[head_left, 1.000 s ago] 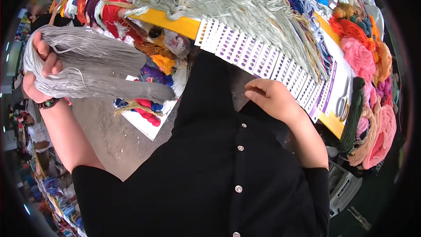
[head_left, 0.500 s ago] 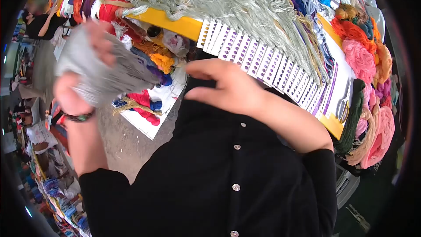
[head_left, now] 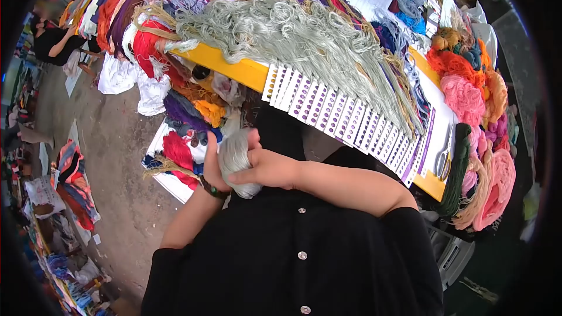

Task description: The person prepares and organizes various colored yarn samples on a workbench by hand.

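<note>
In front of my waist, a small bundle of shiny silver-grey thread (head_left: 236, 161) is held between both hands. My left hand (head_left: 213, 164), with a dark bracelet at the wrist, lies along the bundle's left side, one finger pointing up. From the other side my right hand (head_left: 272, 167) grips it, thumb across the front near the lower end. The fingers behind the bundle are partly hidden. A large loose heap of matching grey thread (head_left: 281, 29) spreads over the yellow-edged table (head_left: 231, 69) ahead.
White cards with purple dots (head_left: 333, 108) line the table's near edge. Scissors (head_left: 444, 161) lie at its right end, beside pink skeins (head_left: 497, 187) and a dark green skein (head_left: 461, 161). Coloured threads (head_left: 178, 152) rest on a white sheet at lower left. A person (head_left: 52, 44) is far left.
My left hand has brought the grey thread bundle from the far left in to my waist. My right hand, open and apart before, has come down and closed on it.
</note>
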